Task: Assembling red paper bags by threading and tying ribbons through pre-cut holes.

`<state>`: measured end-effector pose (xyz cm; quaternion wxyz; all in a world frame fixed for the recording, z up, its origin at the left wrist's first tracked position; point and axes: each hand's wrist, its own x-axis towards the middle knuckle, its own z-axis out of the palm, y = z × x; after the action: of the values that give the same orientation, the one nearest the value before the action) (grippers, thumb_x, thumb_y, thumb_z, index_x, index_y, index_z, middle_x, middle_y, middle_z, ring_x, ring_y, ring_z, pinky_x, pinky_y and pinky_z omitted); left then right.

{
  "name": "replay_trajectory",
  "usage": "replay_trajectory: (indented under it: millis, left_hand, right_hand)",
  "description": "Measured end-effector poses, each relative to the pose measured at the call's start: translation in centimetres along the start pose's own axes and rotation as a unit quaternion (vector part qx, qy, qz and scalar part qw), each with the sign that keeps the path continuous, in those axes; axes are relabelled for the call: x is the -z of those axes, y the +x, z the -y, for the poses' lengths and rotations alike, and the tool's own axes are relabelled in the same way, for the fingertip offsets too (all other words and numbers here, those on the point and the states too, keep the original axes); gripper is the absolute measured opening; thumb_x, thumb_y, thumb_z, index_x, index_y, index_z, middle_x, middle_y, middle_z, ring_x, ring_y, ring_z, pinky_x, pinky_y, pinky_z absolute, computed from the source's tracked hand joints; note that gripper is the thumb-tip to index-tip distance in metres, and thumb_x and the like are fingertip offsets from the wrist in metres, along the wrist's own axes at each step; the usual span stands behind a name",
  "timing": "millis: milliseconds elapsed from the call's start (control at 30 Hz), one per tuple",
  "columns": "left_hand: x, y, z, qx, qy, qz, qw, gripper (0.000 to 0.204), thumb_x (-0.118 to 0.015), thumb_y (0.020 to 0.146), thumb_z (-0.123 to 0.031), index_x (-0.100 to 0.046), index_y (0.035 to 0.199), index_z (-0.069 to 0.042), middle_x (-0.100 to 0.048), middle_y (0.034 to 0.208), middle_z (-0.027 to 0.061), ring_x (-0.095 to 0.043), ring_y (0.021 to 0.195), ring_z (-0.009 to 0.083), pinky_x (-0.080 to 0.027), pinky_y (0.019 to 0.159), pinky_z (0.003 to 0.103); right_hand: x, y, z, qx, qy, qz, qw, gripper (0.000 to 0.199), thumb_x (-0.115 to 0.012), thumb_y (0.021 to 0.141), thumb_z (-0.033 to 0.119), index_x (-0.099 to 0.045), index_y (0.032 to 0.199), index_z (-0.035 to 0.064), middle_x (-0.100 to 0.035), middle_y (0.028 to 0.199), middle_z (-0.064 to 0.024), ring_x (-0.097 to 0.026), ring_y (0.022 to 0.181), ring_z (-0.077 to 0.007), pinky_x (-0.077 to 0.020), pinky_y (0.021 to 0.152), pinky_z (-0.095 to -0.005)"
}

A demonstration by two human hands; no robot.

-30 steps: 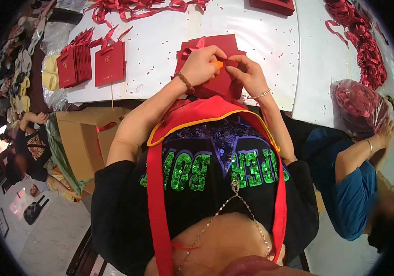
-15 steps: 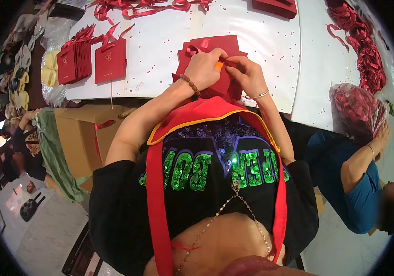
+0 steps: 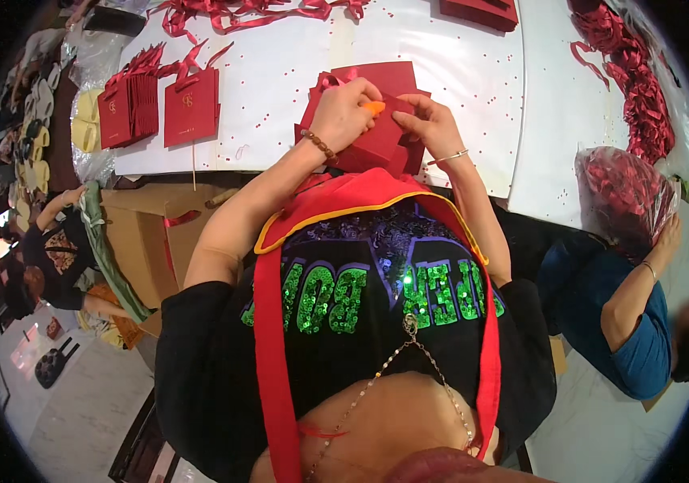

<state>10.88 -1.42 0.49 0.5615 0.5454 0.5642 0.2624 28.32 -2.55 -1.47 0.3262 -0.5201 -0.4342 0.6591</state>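
My left hand [image 3: 343,115] and my right hand [image 3: 431,125] meet over a dark red paper gift bag [image 3: 370,145] at the near edge of the white table [image 3: 280,72]. Both hands grip the bag's upper edge. A small orange object [image 3: 374,106] shows between the left fingers; what it is I cannot tell. A red ribbon [image 3: 330,80] pokes out by the left hand. More red card pieces [image 3: 388,76] lie under the bag.
Standing stacks of red bags [image 3: 159,109] are at the left. Loose red ribbons [image 3: 240,12] lie at the far edge and a heap [image 3: 642,88] at the right. A person in blue [image 3: 610,298] holds a ribbon-filled plastic bag [image 3: 618,193]. Cardboard boxes [image 3: 151,233] stand below the table.
The view has shifted a little. Both hands stay on the red bag, with only small finger movements at its top edge.
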Motion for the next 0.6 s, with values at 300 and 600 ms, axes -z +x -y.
replay_trajectory:
  millis: [300,600]
  left_hand:
    - [-0.2,-0.5,0.2,-0.032,0.003,-0.007,0.999,0.016,-0.052,0.080,-0.005,-0.055,0.094,0.001,-0.061,0.068,0.0087,-0.059,0.060,0.0151,-0.046,0.053,0.026]
    - [-0.6,-0.5,0.2,-0.119,0.156,-0.039,0.980,0.029,-0.052,0.074,-0.002,-0.052,0.103,-0.003,-0.058,0.062,0.0117,-0.057,0.056,0.0236,-0.043,0.052,0.035]
  right_hand:
    - [-0.1,-0.1,0.3,-0.003,-0.022,-0.002,1.000,0.029,-0.063,0.078,0.008,-0.056,0.104,-0.0013,-0.055,0.069,-0.0009,-0.051,0.059,-0.0080,-0.0445,0.052,-0.0222]
    - [0.0,-0.2,-0.4,0.025,-0.030,0.009,0.999,0.027,-0.062,0.079,0.009,-0.056,0.104,0.0013,-0.056,0.070,0.0004,-0.051,0.062,-0.0066,-0.0412,0.056,-0.0201]
